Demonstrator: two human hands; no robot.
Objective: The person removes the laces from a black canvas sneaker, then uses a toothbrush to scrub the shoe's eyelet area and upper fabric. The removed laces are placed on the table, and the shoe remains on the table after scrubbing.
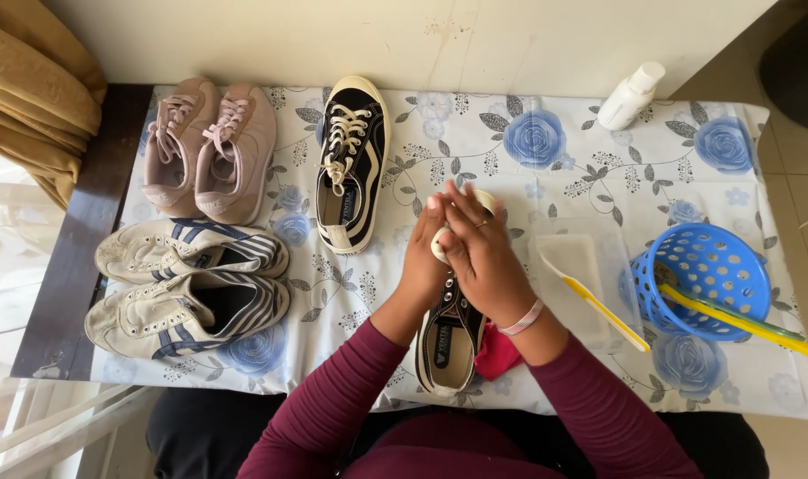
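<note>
Table covering: floral cloth (546,168), white with blue roses, the landmark for all entries below. Near its front edge, centre: one black sneaker (450,341) with cream sole and laces, heel toward the person, toe hidden under both hands. Left hand (424,257) wraps the toe from the left side; right hand (480,253) closes over it from the right, both clenched on the shoe's front end, so the shoe extends from the grasp back toward the person. Far centre of the cloth: matching black sneaker (353,164), lying free. Far left corner: pair of pink sneakers (211,151). Front left: pair of white striped sneakers (187,284). Right end: blue perforated basket (701,266), tipped, holding a yellow brush (741,324). Just right of the hands: clear tray (574,266). Far right: white bottle (630,96). Beside the held shoe's heel: red cloth (495,355).
</note>
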